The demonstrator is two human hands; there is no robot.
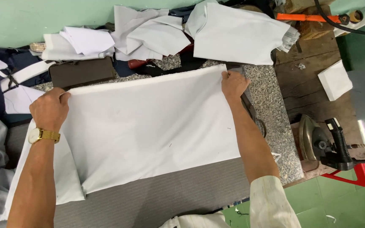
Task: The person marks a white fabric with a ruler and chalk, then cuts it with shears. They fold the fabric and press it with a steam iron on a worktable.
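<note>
The white cloth (pixel 148 126) lies spread flat over the grey pad (pixel 170 194) of the counter (pixel 271 122), filling the middle of the view, with its far edge running from 10 o'clock up toward 1 o'clock. The left hand (pixel 49 109) is at the cloth's far left corner, at about 9 o'clock, fingers curled over the edge and pinching it; a gold watch (pixel 36 135) sits on that wrist. The right hand (pixel 233 85) is at the far right corner, at about 1 o'clock, fingers closed on the fabric edge. Both hands grip the same long edge, well apart from each other.

The step in hand looks like squaring a folded length of cloth: a second layer shows beneath at the lower left, toward 7 o'clock. The next move seems to call for keeping the edge taut and even between the 2 hands so the layers line up.

Room is tight along the far side: a brown pouch (pixel 82 71) lies just beyond the left corner, and heaped white pieces (pixel 157 33) crowd the 12 o'clock side. Scissors (pixel 252 114) lie just beside the right forearm. An iron (pixel 317 141) stands at 3 o'clock, apart from the cloth. The near grey strip at 6 o'clock is open.
</note>
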